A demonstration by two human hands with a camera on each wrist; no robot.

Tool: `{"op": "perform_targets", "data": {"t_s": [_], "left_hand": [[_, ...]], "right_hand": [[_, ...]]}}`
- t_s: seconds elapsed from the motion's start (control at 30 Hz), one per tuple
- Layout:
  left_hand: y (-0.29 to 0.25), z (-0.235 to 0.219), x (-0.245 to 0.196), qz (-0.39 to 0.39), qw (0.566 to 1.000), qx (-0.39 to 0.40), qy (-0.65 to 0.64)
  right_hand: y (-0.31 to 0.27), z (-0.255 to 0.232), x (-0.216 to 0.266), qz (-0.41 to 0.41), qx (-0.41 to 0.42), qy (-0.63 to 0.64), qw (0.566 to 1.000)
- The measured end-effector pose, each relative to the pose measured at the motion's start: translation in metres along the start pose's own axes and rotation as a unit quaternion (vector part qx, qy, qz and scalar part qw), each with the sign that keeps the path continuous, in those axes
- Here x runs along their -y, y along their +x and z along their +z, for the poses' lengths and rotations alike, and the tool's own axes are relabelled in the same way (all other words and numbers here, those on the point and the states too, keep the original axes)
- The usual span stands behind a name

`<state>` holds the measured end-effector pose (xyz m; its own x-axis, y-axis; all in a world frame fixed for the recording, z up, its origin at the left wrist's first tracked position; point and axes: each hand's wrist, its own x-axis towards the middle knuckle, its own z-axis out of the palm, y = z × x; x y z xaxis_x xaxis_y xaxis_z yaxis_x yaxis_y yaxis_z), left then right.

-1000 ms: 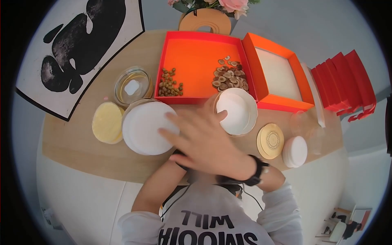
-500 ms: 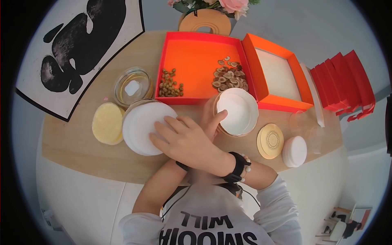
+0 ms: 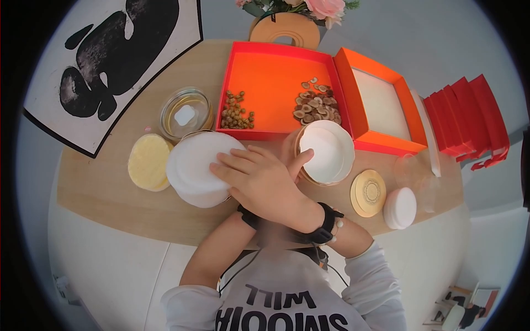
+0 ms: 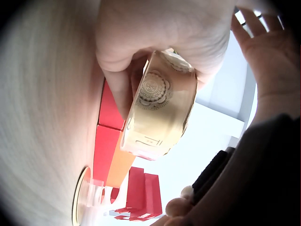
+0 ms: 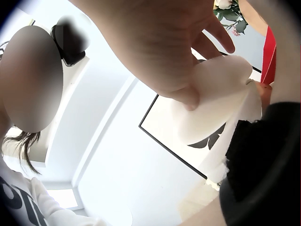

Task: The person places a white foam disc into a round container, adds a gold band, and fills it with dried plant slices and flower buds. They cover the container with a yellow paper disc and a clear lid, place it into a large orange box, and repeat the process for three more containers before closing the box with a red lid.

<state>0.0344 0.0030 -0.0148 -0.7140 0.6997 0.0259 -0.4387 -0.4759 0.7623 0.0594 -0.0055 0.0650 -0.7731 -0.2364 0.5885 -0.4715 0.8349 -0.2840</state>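
My forearms cross over the table's near edge, the right above the left. My left hand (image 3: 300, 164), partly hidden behind the right, grips a round jar (image 3: 328, 149) with a white inside, its thumb at the rim. The left wrist view shows the jar's side (image 4: 164, 113) with a lacy round print and fingers curled round it. My right hand (image 3: 265, 179) lies over a white round lid (image 3: 193, 168), which sits over a second jar. In the right wrist view its thumb touches one part of the lid (image 5: 218, 89), with fingers toward the far side.
Behind stands an orange box (image 3: 265, 83) with small brown pods (image 3: 237, 113) and dried slices (image 3: 317, 105). A glass jar (image 3: 185, 113) and yellow pad (image 3: 148, 163) sit left. Gold discs (image 3: 369, 193), white discs (image 3: 400, 208) and red bags (image 3: 464, 118) are right.
My right hand, blurred in motion a second ago, has come down onto the white lid, which now sits slightly more tilted. My left hand keeps its hold on the jar. The head view has shifted slightly.
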Motion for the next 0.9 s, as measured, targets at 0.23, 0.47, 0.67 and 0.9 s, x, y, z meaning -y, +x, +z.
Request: {"op": "perform_targets", "data": {"t_s": [0.23,0.47,0.67,0.9], "left_hand": [[-0.004,-0.007,-0.007,0.022,0.995,0.059,-0.071],[-0.008,-0.002,-0.009,-0.137,0.985,0.026,-0.106],[-0.006,0.007,-0.019,-0.072,0.993,0.036,-0.088],[-0.005,0.007,-0.02,-0.071,0.99,0.035,-0.116]], "right_hand": [[0.003,-0.01,-0.006,0.044,-0.06,0.063,0.995],[-0.033,-0.093,-0.013,0.116,-0.181,0.056,0.975],[-0.082,-0.13,-0.038,0.108,-0.086,-0.191,0.972],[-0.077,-0.124,-0.046,0.065,0.053,-0.236,0.968]]}}
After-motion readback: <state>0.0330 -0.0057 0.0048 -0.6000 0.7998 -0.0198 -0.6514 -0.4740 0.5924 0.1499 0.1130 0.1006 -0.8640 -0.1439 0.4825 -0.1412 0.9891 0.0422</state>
